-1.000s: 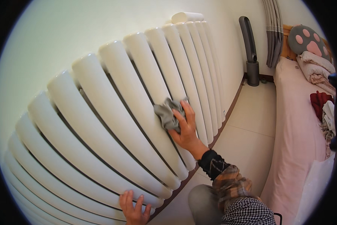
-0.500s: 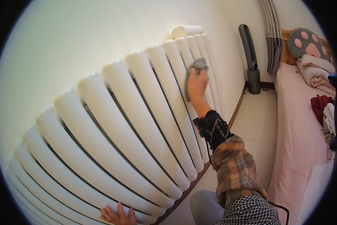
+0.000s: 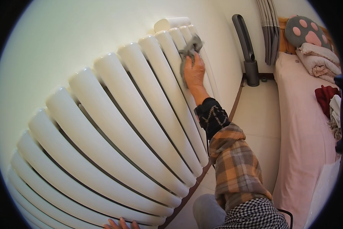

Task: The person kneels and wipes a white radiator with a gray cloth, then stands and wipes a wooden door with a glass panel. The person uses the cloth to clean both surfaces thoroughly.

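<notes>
A white radiator (image 3: 141, 110) of several upright columns stands along the wall on my left. Near the top of its far end, my right hand (image 3: 194, 71) grips a crumpled grey cloth (image 3: 187, 51) and presses it on the columns. Part of the cloth hangs down beside the fingers on the left. At the lower edge of the picture, my left hand (image 3: 121, 224) rests its spread fingertips on the radiator's lower part; its palm is cut off by the frame.
A white cylinder (image 3: 175, 23) lies behind the radiator's far top. A dark grey tower fan (image 3: 251, 72) stands in the far corner by a curtain (image 3: 270, 34). On the right is a bed with a pink sheet (image 3: 293, 114), a paw-print cushion (image 3: 307, 32) and folded bedding (image 3: 316, 63).
My right hand has moved the cloth up the far columns, toward their top. The whole view has shifted a little, and less of my left hand shows at the lower edge.
</notes>
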Motion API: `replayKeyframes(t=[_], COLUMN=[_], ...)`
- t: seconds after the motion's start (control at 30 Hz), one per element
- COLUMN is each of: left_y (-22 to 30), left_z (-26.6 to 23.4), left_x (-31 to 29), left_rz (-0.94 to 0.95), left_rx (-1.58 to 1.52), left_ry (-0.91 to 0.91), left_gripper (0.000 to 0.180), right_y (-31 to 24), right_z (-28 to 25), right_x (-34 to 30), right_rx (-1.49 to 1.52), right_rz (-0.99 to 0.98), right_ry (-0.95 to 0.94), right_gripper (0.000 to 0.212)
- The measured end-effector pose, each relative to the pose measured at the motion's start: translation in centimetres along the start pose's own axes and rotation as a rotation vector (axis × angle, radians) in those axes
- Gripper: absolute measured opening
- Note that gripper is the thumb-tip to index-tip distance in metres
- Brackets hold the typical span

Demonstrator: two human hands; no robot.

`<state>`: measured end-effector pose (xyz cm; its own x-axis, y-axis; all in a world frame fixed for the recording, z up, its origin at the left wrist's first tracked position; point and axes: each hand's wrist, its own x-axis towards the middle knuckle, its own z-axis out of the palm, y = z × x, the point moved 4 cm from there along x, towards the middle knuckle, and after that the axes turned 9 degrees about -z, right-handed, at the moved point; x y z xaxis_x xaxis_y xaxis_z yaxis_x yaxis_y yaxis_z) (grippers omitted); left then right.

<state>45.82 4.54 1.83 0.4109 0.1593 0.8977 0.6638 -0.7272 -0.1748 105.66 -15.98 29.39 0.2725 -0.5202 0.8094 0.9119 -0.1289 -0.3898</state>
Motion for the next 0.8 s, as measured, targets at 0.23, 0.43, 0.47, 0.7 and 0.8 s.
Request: replayKeyframes(t=[0.23, 0.43, 0.47, 0.7, 0.8], left_y=[0.2, 0.1, 0.1, -0.4, -0.6], left_z=[0.4, 0.3, 0.2, 0.8, 0.7], left_x=[0.1, -0.1, -0.2, -1.4, -1.6], left_rz=[0.02, -0.03, -0.031, -0.029, -0.031], left_rx=[-0.006, -0.017, -0.013, 0.008, 0.027], left_ry=[-0.029, -0.017, -0.009, 0.001, -0.002], left_gripper=[0.059, 0.057, 0.057, 0.059, 0.06], right_y=[-4.5, -7.4, -5.3, 15.6, 15.3], right_z=[0.3, 2.6, 2.0, -6.6, -6.1], right_x=[3.3, 3.0, 2.7, -5.7, -6.1], right_rx=[-0.021, -0.008, -0.038, -0.586, -0.495], right_rz=[-0.013, -0.511, -0.527, 0.469, 0.407], right_ry=[0.075, -0.034, 0.007, -0.347, -0.207], right_gripper=[0.027, 0.046, 0.045, 0.043, 0.043])
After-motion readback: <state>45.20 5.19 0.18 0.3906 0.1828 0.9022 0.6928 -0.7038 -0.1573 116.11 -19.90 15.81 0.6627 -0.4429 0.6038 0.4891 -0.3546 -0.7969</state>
